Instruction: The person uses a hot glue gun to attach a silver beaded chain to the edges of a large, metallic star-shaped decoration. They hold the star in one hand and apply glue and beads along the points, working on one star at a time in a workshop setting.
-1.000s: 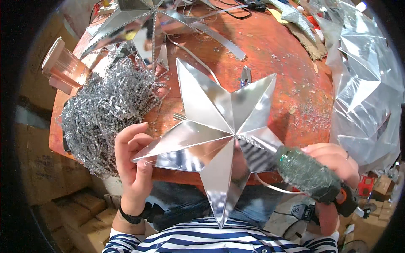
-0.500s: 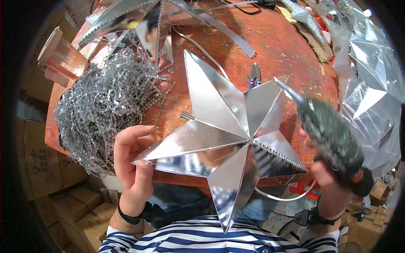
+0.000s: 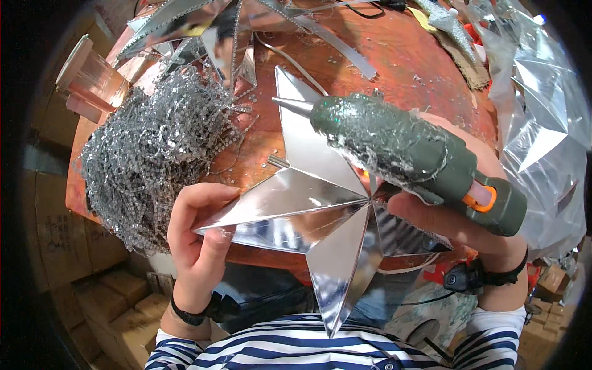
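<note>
A mirrored silver five-pointed star (image 3: 336,265) lies over the table's near edge, its lowest point overhanging toward my striped shirt. My left hand (image 3: 200,231) pinches the star's left tip between thumb and fingers. My right hand (image 3: 456,225) is wrapped round a dark green cordless hot glue gun (image 3: 394,142), which has an orange ring at its rear and stringy glue on its body. The metal nozzle (image 3: 293,105) points left, above the star's upper point. The gun and hand hide the star's upper right point and much of the right one.
A heap of silver sequin strings (image 3: 154,160) fills the table's left side, beside a clear plastic cup (image 3: 92,77). Another silver star (image 3: 228,37) stands at the far edge. Clear plastic wrapping (image 3: 536,135) holds shiny pieces at the right. Cardboard boxes (image 3: 126,302) stand below left.
My right hand has swung the glue gun leftward from beyond the star's right side to over the star. The star has shifted very slightly; my left hand keeps its pinch.
</note>
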`<state>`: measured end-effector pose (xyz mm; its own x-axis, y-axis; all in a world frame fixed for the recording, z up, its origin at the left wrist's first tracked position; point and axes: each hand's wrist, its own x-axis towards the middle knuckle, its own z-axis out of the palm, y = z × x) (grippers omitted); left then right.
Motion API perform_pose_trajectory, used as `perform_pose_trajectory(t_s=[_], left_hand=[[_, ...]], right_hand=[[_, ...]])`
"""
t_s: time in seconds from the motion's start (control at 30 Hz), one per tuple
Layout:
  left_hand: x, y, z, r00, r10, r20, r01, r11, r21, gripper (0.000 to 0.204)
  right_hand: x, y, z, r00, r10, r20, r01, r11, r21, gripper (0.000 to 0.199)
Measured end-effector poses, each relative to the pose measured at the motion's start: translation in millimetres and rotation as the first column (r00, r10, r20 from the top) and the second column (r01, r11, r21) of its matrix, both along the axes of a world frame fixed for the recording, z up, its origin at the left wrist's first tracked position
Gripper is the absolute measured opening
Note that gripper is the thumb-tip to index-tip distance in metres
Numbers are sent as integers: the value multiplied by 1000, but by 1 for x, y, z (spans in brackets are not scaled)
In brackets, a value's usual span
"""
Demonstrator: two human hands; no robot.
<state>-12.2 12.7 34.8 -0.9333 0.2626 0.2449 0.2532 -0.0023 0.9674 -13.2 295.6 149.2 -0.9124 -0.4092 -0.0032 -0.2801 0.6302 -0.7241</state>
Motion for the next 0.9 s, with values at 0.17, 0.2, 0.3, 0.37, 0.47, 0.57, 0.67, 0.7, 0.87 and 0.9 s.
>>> perform_pose_trajectory(t_s=[0.17, 0.2, 0.3, 0.37, 0.47, 0.57, 0.67, 0.7, 0.87, 0.9], left_hand=[[-1, 0, -1, 1000, 1, -3, -1, 1000, -8, 47], [-1, 0, -1, 1000, 5, -3, -5, 1000, -15, 48], [1, 1, 0, 1000, 9, 24, -9, 1000, 1, 48], [1, 1, 0, 1000, 8, 19, -8, 1000, 4, 49], [0, 1, 0, 1000, 7, 17, -7, 1000, -2, 49], [0, 1, 1, 1000, 0, 20, 0, 1000, -1, 49], [0, 1, 0, 1000, -5, 29, 4, 1000, 9, 49], [0, 1, 0, 999, -5, 33, 4, 1000, 13, 49], [0, 1, 0, 999, -9, 33, 8, 1000, 10, 49], [0, 1, 1, 999, -7, 34, 7, 1000, 9, 49]], right_hand=[[-3, -1, -3, 998, 23, -61, -21, 999, 41, 57], [-2, -2, -3, 999, 3, -49, -2, 1000, 23, 56], [-1, -5, -6, 999, -35, -27, 34, 999, -17, 56], [0, -7, -7, 998, -48, -39, 46, 998, -39, 55], [0, -6, -11, 997, -59, -44, 55, 995, -85, 54], [0, -7, -12, 995, -99, 17, 101, 986, -135, 54], [1, -10, -10, 968, -166, 186, 205, 955, -215, 53], [1, -11, -10, 964, -172, 205, 216, 952, -219, 53], [-2, -6, -13, 996, -86, 10, 87, 990, -107, 49], [-3, -5, -14, 998, -66, -13, 65, 994, -84, 48]])
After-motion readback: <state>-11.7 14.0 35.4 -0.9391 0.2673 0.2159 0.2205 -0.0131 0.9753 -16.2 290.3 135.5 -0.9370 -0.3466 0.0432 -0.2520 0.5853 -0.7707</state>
